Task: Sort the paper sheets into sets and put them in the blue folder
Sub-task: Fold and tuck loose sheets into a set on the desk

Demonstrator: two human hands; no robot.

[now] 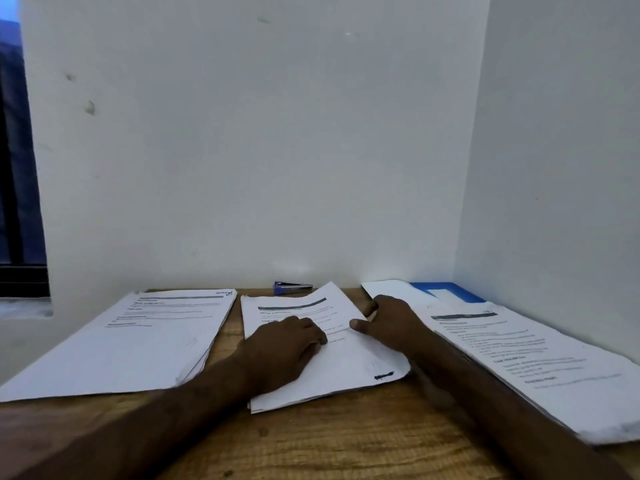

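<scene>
Left hand flat, right hand in unclear grip, on the white printed paper stack, likely limp and slippery; pinch its three-o'clock edge.

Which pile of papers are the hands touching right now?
The middle pile. The left hand and the right hand are both on it, while the left pile and the right pile have no hand on them.

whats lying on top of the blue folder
A stack of printed sheets covers most of the blue folder; only its far corner shows. Its inside is hidden.
</scene>
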